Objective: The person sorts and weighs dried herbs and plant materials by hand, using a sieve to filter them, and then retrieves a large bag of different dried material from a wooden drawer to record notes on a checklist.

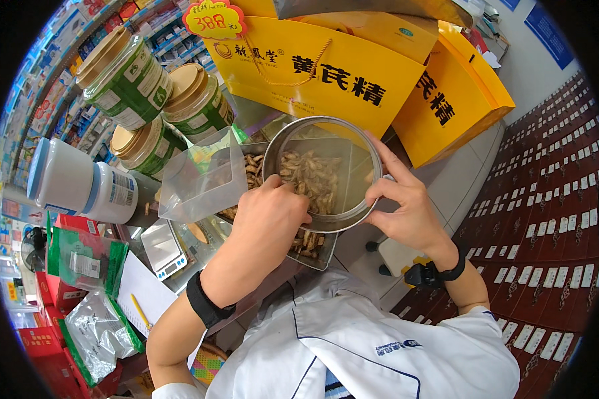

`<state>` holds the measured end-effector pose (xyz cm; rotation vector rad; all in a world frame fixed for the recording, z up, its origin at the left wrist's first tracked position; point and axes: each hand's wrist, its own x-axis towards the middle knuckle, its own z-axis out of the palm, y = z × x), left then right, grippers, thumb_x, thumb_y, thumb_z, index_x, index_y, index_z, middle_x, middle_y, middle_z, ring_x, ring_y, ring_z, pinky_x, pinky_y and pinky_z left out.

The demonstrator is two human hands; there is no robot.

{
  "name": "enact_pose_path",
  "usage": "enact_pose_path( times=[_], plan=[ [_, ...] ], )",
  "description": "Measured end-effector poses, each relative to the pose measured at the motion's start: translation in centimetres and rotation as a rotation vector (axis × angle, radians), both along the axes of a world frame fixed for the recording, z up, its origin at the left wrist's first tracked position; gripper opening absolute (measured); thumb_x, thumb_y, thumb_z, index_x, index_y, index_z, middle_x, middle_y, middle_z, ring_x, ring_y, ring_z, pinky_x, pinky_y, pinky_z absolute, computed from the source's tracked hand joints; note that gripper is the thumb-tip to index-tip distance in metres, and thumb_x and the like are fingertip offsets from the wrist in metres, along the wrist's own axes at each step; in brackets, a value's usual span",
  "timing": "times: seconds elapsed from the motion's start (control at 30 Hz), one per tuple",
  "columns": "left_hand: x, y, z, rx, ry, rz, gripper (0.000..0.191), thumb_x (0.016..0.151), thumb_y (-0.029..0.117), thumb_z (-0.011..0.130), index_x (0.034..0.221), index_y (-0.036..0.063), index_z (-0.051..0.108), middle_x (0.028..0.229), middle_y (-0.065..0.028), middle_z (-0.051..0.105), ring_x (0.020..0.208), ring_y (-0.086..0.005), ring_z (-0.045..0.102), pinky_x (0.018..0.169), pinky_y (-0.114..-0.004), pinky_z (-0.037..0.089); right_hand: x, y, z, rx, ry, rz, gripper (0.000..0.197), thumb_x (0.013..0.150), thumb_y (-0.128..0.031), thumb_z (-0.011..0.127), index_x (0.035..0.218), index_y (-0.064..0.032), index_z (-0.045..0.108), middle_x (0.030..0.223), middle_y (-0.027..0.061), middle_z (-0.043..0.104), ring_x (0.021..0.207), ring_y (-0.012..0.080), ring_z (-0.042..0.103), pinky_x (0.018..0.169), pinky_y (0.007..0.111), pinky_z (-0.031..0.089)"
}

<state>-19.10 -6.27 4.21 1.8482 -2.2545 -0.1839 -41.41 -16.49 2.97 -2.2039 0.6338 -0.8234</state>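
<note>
My right hand pinches the right rim of a round metal sieve, which tilts over a clear plastic bin. At the sieve's left side, the curled fingers of my left hand reach over its near-left rim. Those fingertips are hidden, so I cannot tell what they hold. Brown dried root pieces lie in the bin. More pieces appear within the sieve's ring; whether they rest on the mesh or show through it is unclear. An empty translucent plastic box stands tilted left of the sieve.
Yellow gift bags stand beyond the sieve. To the left are green-labelled jars, white tubs, a small digital scale and paper with a yellow pencil. Dark wooden drawers line the right.
</note>
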Motion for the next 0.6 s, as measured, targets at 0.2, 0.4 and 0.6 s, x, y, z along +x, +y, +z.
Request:
enact_pose_path(
  times=[0.2, 0.4, 0.6],
  plan=[
    [-0.1, -0.6, -0.4, 0.064, -0.044, 0.018, 0.005, 0.079, 0.01, 0.071, 0.082, 0.0052, 0.071, 0.073, -0.0121, 0.067, 0.081, -0.0329, 0.063, 0.067, -0.044, 0.053, -0.1, -0.6, -0.8, -0.04, -0.007, 0.031, 0.029, 0.06, 0.003, 0.083, 0.071, -0.0045, 0.057, 0.157, 0.0186, 0.038, 0.132, 0.0354, 0.052, 0.1, 0.037, 0.047],
    [0.8, -0.8, -1.7, 0.112, 0.023, 0.089, 0.011, 0.079, 0.008, 0.069, 0.089, 0.0051, 0.073, 0.081, -0.0134, 0.07, 0.08, -0.0343, 0.066, 0.071, -0.044, 0.054, 0.0, -0.8, -1.1, 0.024, -0.008, 0.058, 0.029, 0.061, 0.003, 0.083, 0.071, -0.0045, 0.056, 0.158, 0.0187, 0.037, 0.133, 0.0363, 0.051, 0.101, 0.038, 0.046],
    [1.1, -0.6, -0.6, 0.098, 0.244, 0.085, 0.017, 0.077, 0.007, 0.069, 0.094, 0.0042, 0.074, 0.083, -0.0156, 0.069, 0.077, -0.0354, 0.065, 0.07, -0.044, 0.052, 0.0, -0.8, -1.3, 0.046, -0.007, 0.086, 0.03, 0.062, 0.002, 0.082, 0.072, -0.0046, 0.055, 0.158, 0.0187, 0.036, 0.132, 0.0373, 0.051, 0.1, 0.038, 0.046]
  ],
)
